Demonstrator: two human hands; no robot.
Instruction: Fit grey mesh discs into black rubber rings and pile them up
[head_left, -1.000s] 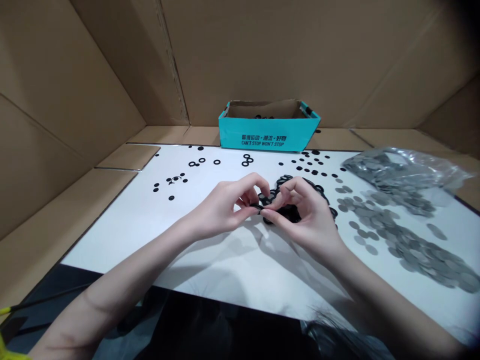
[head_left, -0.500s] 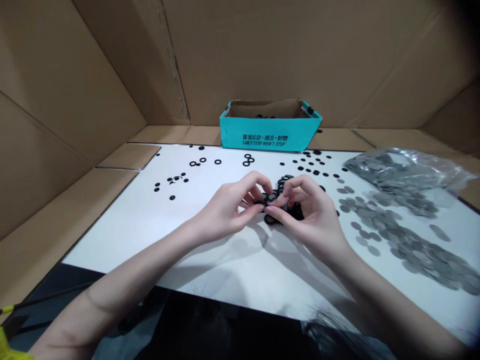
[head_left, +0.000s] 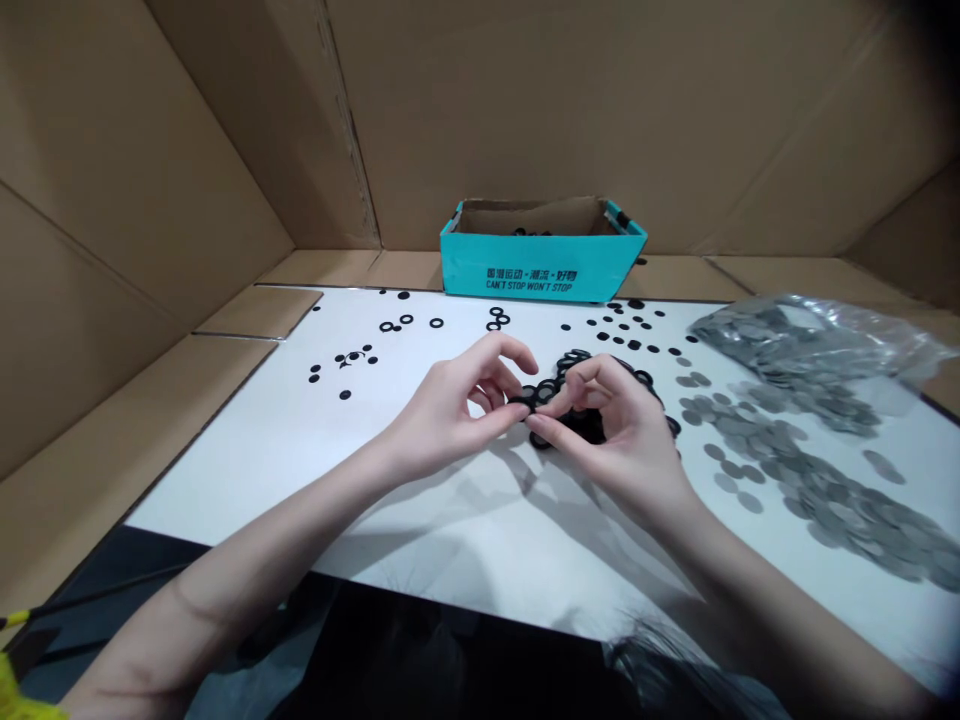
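Between my two hands, just in front of a pile of black rings (head_left: 574,358), a small black ring (head_left: 520,402) is pinched. My left hand (head_left: 472,400) grips its left side with thumb and fingers, the index finger arched above. My right hand (head_left: 622,420) is closed on its right edge with thumb and index fingertip. Whether a disc sits inside the ring is hidden by the fingertips. The pile lies behind and under my right hand, and some of its rings show grey centres.
A turquoise cardboard box (head_left: 544,268) with black pieces inside stands at the back. Grey discs (head_left: 832,490) spread along the right, beside a clear plastic bag (head_left: 810,340) of more discs. Loose black rings (head_left: 436,323) and small black discs (head_left: 345,395) lie scattered on the white table (head_left: 247,470). Cardboard walls surround it.
My left index finger has lifted off the ring and arches higher. My right hand has shifted slightly right and down, uncovering more of the pile. Both hands still pinch the ring.
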